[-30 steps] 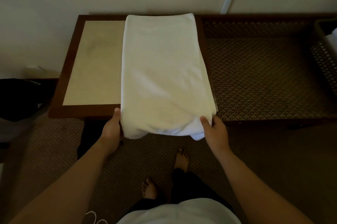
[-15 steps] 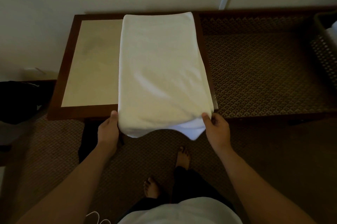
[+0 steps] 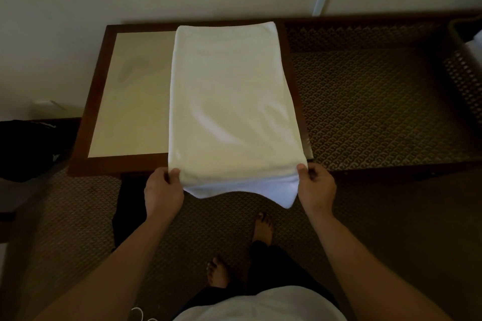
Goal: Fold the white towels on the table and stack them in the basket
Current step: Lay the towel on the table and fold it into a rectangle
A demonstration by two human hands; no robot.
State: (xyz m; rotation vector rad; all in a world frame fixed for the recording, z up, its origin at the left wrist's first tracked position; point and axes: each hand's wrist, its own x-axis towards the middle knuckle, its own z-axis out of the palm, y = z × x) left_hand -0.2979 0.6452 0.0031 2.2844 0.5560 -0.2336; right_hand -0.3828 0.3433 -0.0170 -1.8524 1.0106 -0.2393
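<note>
A white towel (image 3: 232, 101), folded into a long rectangle, is laid on the right part of a small table (image 3: 125, 101) that has a dark wooden frame and a pale top. The far end of the towel is at 12 o'clock, close to the wall, and the near end hangs a little over the table edge toward 6 o'clock. The near left corner of the towel is pinched by the left hand (image 3: 163, 191), with the thumb on the top layer and the fingers curled under it. The near right corner is held in the same way by the right hand (image 3: 317, 187), thumb above and fingers below. Under the raised top layer, lower white layers are seen, and one corner droops beside the right hand. At 3 o'clock, at the very edge of the view, a dark basket (image 3: 463, 72) with a perforated wall is placed on the patterned carpet (image 3: 378, 101). Something white is seen inside it, but it is cut by the frame and cannot be told exactly. A black bag (image 3: 28, 148) lies at 9 o'clock. Two bare feet are seen on the carpet below the towel.
</note>
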